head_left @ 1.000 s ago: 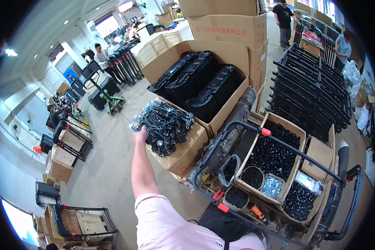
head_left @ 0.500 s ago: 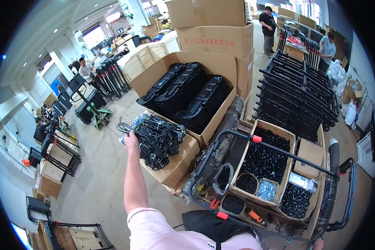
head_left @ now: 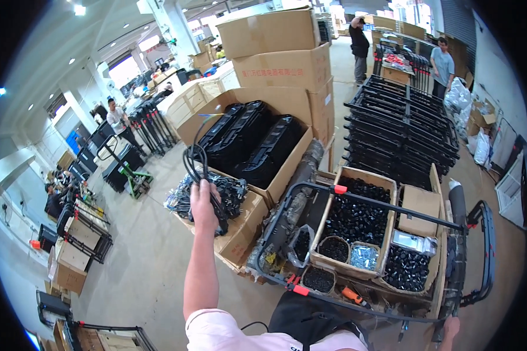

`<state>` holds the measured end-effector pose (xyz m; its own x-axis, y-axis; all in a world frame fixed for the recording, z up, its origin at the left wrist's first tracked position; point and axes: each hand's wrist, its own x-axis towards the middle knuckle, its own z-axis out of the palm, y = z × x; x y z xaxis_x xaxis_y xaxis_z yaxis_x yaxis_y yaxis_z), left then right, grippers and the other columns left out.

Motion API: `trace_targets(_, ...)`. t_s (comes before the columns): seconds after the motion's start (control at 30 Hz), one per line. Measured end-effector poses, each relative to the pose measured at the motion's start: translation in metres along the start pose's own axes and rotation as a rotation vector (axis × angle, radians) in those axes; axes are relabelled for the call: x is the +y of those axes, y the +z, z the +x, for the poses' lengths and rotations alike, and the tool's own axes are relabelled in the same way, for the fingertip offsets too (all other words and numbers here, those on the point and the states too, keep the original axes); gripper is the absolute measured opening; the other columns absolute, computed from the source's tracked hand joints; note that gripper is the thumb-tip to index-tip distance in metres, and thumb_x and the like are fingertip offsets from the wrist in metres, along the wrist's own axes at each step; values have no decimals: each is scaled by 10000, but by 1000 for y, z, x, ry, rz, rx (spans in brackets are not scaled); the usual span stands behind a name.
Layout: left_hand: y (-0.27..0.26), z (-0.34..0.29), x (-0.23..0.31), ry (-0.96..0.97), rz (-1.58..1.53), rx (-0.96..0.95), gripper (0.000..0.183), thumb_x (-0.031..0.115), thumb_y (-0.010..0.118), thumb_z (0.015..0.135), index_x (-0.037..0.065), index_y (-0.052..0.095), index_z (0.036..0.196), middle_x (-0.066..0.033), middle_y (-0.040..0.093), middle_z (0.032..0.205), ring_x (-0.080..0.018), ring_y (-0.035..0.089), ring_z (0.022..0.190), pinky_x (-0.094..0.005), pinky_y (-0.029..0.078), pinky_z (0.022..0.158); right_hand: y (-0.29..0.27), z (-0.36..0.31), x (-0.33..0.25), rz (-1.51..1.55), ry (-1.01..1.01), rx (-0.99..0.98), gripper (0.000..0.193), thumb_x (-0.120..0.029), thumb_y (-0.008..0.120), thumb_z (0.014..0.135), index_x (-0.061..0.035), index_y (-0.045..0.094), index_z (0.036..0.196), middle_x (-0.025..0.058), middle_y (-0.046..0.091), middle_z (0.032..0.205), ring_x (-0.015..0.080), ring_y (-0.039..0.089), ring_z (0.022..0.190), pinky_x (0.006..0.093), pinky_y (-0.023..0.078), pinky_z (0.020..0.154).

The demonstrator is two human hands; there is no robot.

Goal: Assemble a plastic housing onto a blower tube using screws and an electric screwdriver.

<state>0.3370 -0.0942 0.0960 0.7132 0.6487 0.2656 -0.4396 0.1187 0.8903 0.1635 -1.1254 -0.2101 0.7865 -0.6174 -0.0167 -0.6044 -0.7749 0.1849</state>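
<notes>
My left hand is closed round a looped bundle of black cable, held above the carton on my left. Thin loose wire ends stick out at the bundle's top. Under and behind it lies a pile of black cables with pale connectors on a closed brown carton. Low at the right edge, my right hand is beside the near right corner of a black tubular frame with red clips. Its fingers are too hidden to show whether they grip the frame.
A large open carton holds stacked black plastic parts. Under the frame stand boxes of black fittings and silver screws, with an orange-handled tool nearby. Stacked black frames stand beyond. Several people work farther off.
My left hand has lifted a cable bundle off the pile and moved slightly right with it. The view has shifted, and more of my right hand shows.
</notes>
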Motion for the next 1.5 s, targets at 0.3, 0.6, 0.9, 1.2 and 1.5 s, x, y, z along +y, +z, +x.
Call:
trace_targets(0.3,134,-211,-41,-59,331,-551,198,188,537,1112,25,637,1059,-18,698,892,-98,624,761,-284,525,715,-280,-142,-243,904,-537,-276,465,-406,685,970,14,759,1156,230,759,1034,298,747,982,407,558,852)
trace_targets(0.6,198,-373,-93,-269,795,-886,344,335,536,1103,15,594,990,-81,671,728,-193,674,671,-372,530,643,-307,-172,-371,1662,-855,-57,309,-249,582,1099,-7,742,1207,51,721,1108,131,635,1027,302,497,929)
trace_targets(0.9,217,-443,-101,-612,695,-999,416,386,461,1120,17,608,996,-64,625,702,-174,627,605,-368,513,603,-247,-136,-396,2459,219,-1020,255,-293,510,1119,-121,548,934,-70,397,646,66,330,486,265,268,435)
trace_targets(1.2,173,-451,-32,-814,696,-1066,371,343,430,1137,22,565,1009,-22,561,764,-131,546,647,-326,503,619,-235,-73,-409,2370,309,-795,206,-261,541,1077,-128,571,923,-72,418,622,77,326,455,274,229,416)
trace_targets(1.5,99,-447,1,-743,799,-1008,378,348,440,1126,-2,570,1066,-102,661,795,-233,679,730,-403,552,728,-301,-129,-424,2371,-36,-750,305,-342,530,1115,-97,566,937,-92,405,638,50,347,483,242,255,430)
